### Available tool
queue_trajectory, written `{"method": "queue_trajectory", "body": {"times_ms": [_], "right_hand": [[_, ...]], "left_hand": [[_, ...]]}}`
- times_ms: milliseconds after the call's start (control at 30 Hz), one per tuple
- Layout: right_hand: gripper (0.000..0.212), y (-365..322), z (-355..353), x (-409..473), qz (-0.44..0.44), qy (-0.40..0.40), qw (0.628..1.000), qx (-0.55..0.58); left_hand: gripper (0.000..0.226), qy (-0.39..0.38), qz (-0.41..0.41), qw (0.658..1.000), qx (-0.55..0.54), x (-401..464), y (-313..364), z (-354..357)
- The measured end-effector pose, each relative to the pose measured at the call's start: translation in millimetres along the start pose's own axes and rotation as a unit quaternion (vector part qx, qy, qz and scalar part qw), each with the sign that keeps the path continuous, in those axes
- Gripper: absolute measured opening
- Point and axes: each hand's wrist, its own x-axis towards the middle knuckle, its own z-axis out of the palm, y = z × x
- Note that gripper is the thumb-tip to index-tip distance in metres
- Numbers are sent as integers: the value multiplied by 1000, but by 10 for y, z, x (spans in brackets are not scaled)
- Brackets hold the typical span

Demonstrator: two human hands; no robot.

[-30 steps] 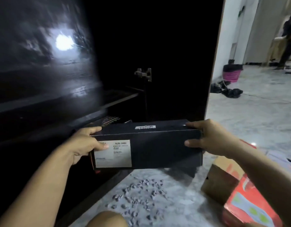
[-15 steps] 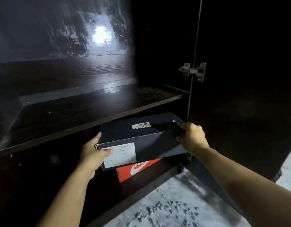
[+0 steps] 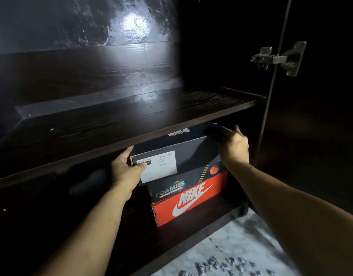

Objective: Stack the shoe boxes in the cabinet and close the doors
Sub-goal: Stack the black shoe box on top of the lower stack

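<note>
Under the middle shelf (image 3: 132, 124) of the dark cabinet (image 3: 82, 80), a black shoe box (image 3: 191, 150) is held at the top of a stack of two others: a dark printed box (image 3: 181, 184) directly beneath it and a red box (image 3: 191, 204) at the bottom, standing on the cabinet floor. The left hand (image 3: 126, 168) is closed around the labelled near-left corner, thumb laid on the white label (image 3: 159, 166). The right hand (image 3: 234, 146) is curled over the far right end, fingers on the lid. Whether the black box is fully seated on the one below cannot be told; its near end appears to overhang the printed box.

Little clearance is seen between the lid and the shelf's underside. If the box is lifted or tilted while pushed in, the lid could be caught on the shelf edge and pried open, or the knuckles could be pinched. If the push is delivered off-centre, the two lower boxes could be dragged askew and the stack left leaning. A box left protruding forward could obstruct the right door (image 3: 320, 136), shown open on its hinge (image 3: 279, 57), when closing is attempted. Grit on the pale floor (image 3: 241, 251) is also noted.
</note>
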Motion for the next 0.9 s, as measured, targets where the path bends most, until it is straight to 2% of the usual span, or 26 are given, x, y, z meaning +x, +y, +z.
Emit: {"method": "queue_trajectory", "body": {"times_ms": [67,167,267,467,667,767,900], "right_hand": [[55,-2,94,-56,-1,-27,1000,-6],[72,-19,195,-222,-56,-94,993,-38],[79,-41,305,-306,-92,-147,984,-52],[88,-144,298,-202,-71,-193,974,-99],[104,-249,167,-125,-72,-259,945,-185],[102,-293,89,-113,-76,-287,933,-206],[83,-306,-148,-236,-71,-298,930,-203]], "left_hand": [[69,17,13,1000,-10,12,-27,21],[65,33,32,999,-24,19,-46,62],[65,41,54,998,-6,25,-69,120],[67,44,57,997,23,118,-119,182],[61,42,68,993,84,244,-85,186],[63,42,62,990,122,230,-90,197],[87,63,15,986,154,95,-119,206]]}}
